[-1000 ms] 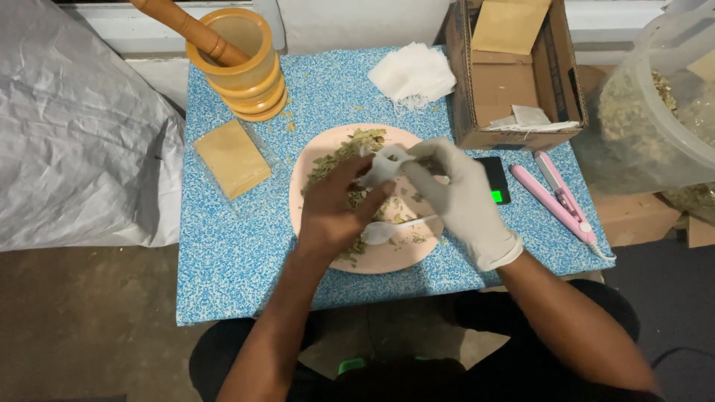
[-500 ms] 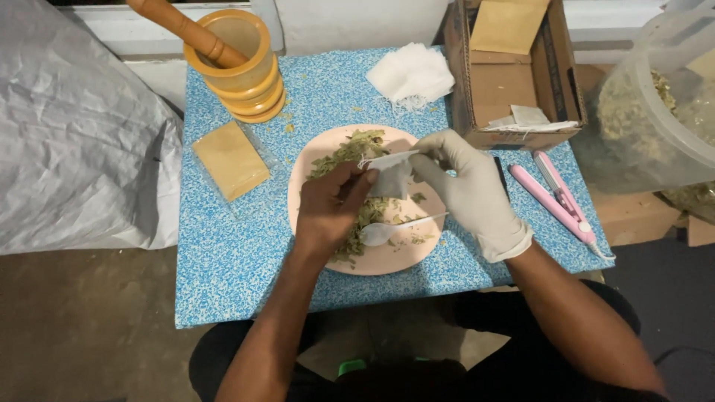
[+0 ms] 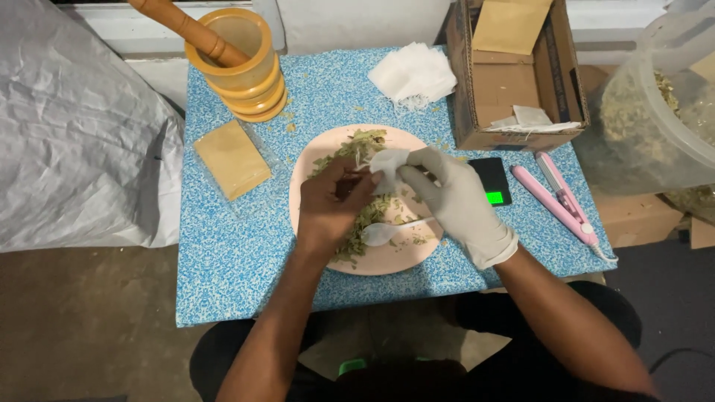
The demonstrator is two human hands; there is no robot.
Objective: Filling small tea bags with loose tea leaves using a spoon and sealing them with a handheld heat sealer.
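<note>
Since the earlier frame the two hands have drawn closer over the round pink plate (image 3: 406, 257), and the small white filter bag (image 3: 387, 160), which hung open and flat between them, is now bunched up. A small black scale with a green lit display (image 3: 493, 182), hidden before behind the gloved wrist, now shows just right of the plate.

Above the plate's upper half, the bare left hand (image 3: 328, 208) pinches the bag's lower left edge with curled fingers, and the white-gloved right hand (image 3: 454, 197) grips its right side between thumb and fingertips. Beneath them a heap of dried green leaves (image 3: 357, 145) covers the left part of the plate, and a white plastic spoon (image 3: 387, 231) lies on the plate below the bag.

Left of the plate on the blue speckled worktop (image 3: 223, 268) lies a tan flat packet (image 3: 232, 158). Beyond the plate stand a yellow wooden mortar with a pestle (image 3: 234, 56), a pile of white filter bags (image 3: 413, 73) and an open cardboard box (image 3: 518, 74). Right of the scale lies a pink handheld sealer (image 3: 558, 197).
</note>
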